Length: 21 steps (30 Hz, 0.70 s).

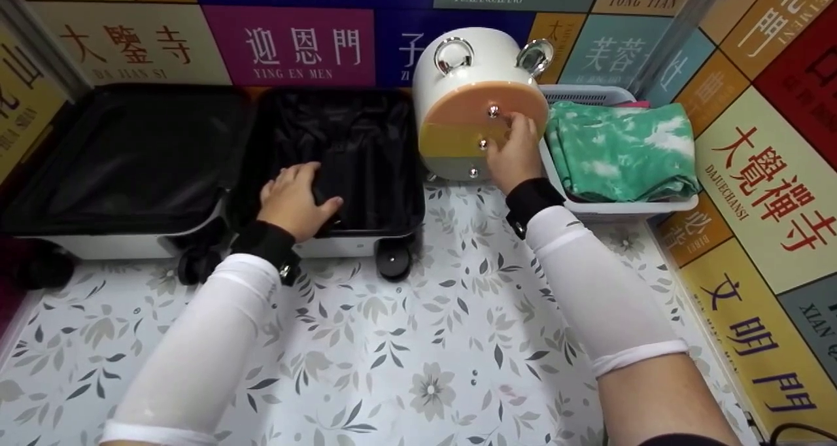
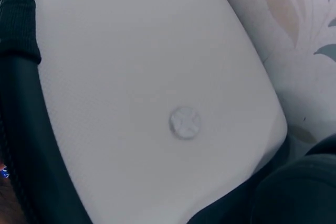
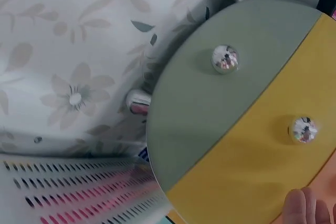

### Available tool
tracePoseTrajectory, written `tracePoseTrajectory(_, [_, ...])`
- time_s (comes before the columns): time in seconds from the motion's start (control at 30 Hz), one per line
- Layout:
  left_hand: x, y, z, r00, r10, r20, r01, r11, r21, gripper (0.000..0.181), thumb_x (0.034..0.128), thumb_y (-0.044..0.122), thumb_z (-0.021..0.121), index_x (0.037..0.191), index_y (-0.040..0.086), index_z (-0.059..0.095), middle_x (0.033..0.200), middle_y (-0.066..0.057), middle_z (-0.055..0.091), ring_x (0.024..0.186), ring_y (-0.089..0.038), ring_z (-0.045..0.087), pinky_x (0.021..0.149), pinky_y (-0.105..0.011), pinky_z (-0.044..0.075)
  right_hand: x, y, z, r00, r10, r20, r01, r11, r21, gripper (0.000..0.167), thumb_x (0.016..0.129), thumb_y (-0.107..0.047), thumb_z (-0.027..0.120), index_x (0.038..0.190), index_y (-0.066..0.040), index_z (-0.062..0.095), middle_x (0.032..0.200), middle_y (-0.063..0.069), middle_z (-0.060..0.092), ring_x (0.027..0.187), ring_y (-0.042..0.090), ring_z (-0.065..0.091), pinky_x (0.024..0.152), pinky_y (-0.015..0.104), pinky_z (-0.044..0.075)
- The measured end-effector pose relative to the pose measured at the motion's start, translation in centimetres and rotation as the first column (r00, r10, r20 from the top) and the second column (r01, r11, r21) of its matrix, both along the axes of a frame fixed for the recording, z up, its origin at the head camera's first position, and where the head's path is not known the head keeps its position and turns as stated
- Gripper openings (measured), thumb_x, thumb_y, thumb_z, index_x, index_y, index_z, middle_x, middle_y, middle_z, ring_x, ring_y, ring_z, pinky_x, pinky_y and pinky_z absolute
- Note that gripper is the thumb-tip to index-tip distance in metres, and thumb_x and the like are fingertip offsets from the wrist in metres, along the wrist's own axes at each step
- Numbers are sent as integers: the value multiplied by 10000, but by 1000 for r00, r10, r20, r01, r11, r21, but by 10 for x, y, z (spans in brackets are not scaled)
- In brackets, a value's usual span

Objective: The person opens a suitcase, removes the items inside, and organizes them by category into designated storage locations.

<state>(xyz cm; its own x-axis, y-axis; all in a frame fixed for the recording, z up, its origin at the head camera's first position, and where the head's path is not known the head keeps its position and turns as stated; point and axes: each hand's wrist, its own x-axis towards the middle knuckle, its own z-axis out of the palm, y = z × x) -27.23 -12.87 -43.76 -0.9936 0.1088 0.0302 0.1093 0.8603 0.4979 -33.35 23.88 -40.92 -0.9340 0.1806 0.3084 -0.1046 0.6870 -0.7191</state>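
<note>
A round white box (image 1: 425, 73) stands with its striped drawer front facing me: orange on top, yellow (image 3: 236, 156) in the middle and green (image 3: 210, 93) below, each with a silver knob. My right hand (image 1: 516, 148) is at the right side of this front, fingers by the orange drawer knob (image 1: 494, 111) and thumb near the yellow drawer knob (image 3: 303, 129). It does not visibly grip either knob. My left hand (image 1: 294, 197) hovers over or rests on the near rim of an open suitcase (image 1: 373, 158), fingers spread. The suitcase's white side (image 2: 131, 77) fills the left wrist view.
The suitcase's other half (image 1: 131, 158) lies open at the left, with black wheels (image 1: 393, 259) toward me. At the right, a white basket (image 1: 628, 207) holds folded green tie-dye cloth (image 1: 621, 152). Lettered wall panels (image 1: 288, 47) enclose the back and sides of the floral surface (image 1: 431, 348).
</note>
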Motion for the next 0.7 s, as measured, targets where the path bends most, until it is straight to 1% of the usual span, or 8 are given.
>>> tracePoseTrajectory(0.17, [2, -1, 1, 1000, -2, -8, 2, 1000, 1, 788, 987, 458, 686, 1614, 97, 375, 1666, -225, 363, 1567, -508, 250, 1267, -684, 151, -4, -3, -13, 1000, -15, -7, 16, 999, 33, 360, 991, -94, 687, 1320, 24, 604, 1381, 221, 551, 1228, 365, 584, 1101, 423, 481])
tracePoseTrajectory(0.43, [2, -2, -1, 1000, 4, -5, -4, 1000, 0, 791, 984, 468, 687, 1613, 101, 381, 1665, -223, 367, 1568, -507, 250, 1265, -680, 161, -11, -7, -31, 999, -15, 29, 12, 997, 81, 293, 993, -100, 688, 1264, 8, 661, 1296, 223, 587, 1203, 375, 588, 1076, 422, 480])
tracePoseTrajectory(0.57, [1, -2, -2, 1000, 6, -2, -6, 1000, 3, 795, 978, 461, 696, 1613, 102, 381, 1665, -224, 365, 1569, -510, 243, 1265, -680, 156, -14, -9, -36, 1000, -20, 19, 18, 997, 73, 257, 1001, -101, 684, 1235, 4, 678, 1246, 226, 609, 1182, 380, 597, 1058, 431, 491])
tracePoseTrajectory(0.7, [0, -2, -3, 1000, 10, 0, -10, 1000, 8, 795, 976, 458, 702, 1612, 104, 382, 1665, -223, 364, 1571, -508, 240, 1268, -675, 145, -15, -11, -38, 1000, -28, 0, 28, 997, 70, 249, 992, -85, 687, 1221, 13, 683, 1212, 237, 630, 1170, 389, 599, 1050, 442, 492])
